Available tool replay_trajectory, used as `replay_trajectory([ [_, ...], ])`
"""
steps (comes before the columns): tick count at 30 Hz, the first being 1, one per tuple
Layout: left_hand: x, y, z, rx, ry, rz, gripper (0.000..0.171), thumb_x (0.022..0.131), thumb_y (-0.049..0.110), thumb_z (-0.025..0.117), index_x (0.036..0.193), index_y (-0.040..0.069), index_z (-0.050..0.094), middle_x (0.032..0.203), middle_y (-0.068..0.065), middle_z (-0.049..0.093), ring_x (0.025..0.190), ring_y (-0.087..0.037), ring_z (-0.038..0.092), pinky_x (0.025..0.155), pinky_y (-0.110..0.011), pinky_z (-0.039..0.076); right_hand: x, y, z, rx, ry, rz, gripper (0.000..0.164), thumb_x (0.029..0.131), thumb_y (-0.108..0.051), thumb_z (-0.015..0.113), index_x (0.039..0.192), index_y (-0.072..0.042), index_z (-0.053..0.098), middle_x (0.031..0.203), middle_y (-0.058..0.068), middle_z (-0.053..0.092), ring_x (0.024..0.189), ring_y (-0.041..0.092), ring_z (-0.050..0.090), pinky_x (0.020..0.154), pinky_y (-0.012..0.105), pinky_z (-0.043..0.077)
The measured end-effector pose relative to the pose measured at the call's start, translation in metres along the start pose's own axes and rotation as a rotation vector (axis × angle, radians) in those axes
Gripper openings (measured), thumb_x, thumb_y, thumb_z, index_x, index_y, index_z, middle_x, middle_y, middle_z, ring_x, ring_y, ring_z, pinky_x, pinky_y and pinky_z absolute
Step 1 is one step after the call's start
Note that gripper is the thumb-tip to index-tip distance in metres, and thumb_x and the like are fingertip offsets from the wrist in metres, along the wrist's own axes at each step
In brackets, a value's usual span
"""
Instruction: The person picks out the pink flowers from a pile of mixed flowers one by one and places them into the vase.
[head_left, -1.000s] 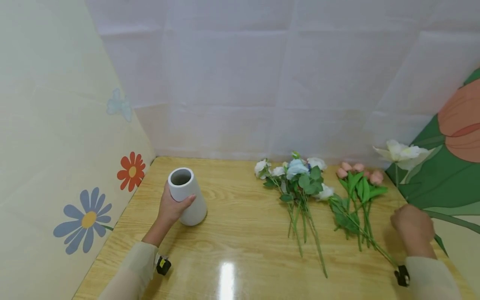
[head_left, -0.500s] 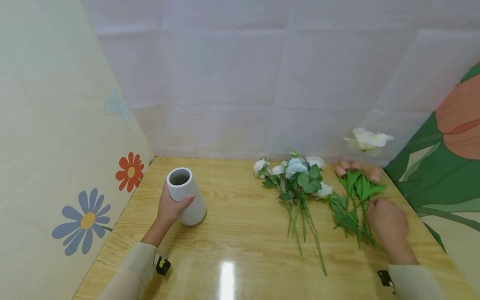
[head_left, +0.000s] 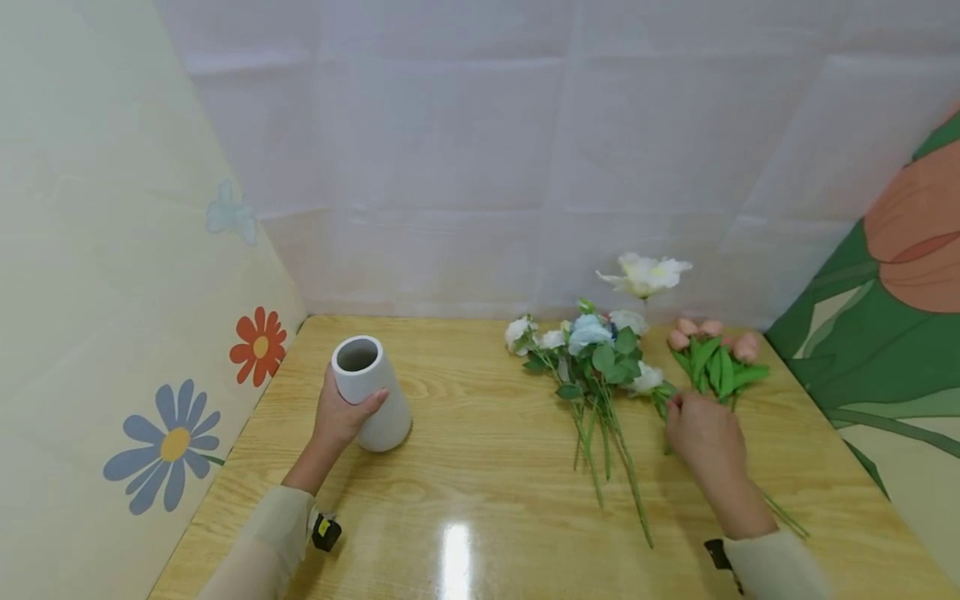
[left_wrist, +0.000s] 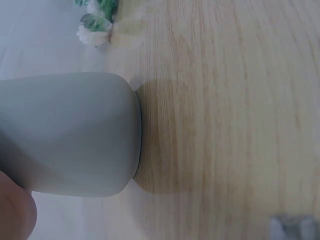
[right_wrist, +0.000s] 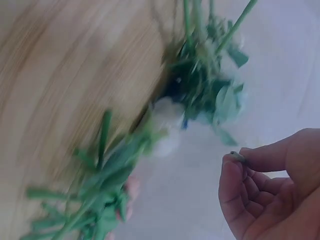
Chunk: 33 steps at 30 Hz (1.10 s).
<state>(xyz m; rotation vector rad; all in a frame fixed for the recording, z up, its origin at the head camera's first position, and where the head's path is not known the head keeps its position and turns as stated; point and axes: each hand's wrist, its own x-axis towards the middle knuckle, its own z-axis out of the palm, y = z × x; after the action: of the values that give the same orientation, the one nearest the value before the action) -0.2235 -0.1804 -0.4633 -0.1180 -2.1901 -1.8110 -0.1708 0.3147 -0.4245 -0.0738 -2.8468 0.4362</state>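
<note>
My left hand (head_left: pixel 341 414) grips a plain white vase (head_left: pixel 384 417) from its left side, with the thumb lying across the front. The vase stands upright on the table, its round mouth facing up. In the right wrist view, my right hand (right_wrist: pixel 272 187) pinches the cut end of a thin green stem (right_wrist: pixel 238 157) between thumb and fingertips. A large white flower (head_left: pixel 645 275) with a pale yellow middle rises above that hand in the head view. Pink tulips (head_left: pixel 712 350) with green leaves lie just behind the right hand, which covers most of their stems.
A bunch of white and pale blue flowers (head_left: pixel 596 342) lies at the back centre, stems towards me. Another white flower (head_left: pixel 647 379) lies between it and the tulips. The wooden table (head_left: pixel 480 467) meets a pale cloth backdrop (head_left: pixel 450 167) and printed side panels.
My right hand has moved left from the table's right side, carrying the upright white flower past the tulips towards the bunch. The left hand and vase stay in place.
</note>
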Motion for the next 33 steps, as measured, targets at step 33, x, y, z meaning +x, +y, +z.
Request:
replay_trajectory([
  [33,-0.003,0.004,0.001,0.019,0.008,-0.049,0.086,0.078,0.003,0.08,0.15,0.002,0.032,0.131,-0.015,0.054,0.104,-0.007,0.053,0.093,-0.026,0.044,0.017,-0.082,0.044,-0.006,-0.222,-0.065,0.02,0.099,-0.013,0.059,0.09,0.002,0.069,0.081,0.017,0.068,0.068,0.035,0.065,0.06,0.049,0.053],
])
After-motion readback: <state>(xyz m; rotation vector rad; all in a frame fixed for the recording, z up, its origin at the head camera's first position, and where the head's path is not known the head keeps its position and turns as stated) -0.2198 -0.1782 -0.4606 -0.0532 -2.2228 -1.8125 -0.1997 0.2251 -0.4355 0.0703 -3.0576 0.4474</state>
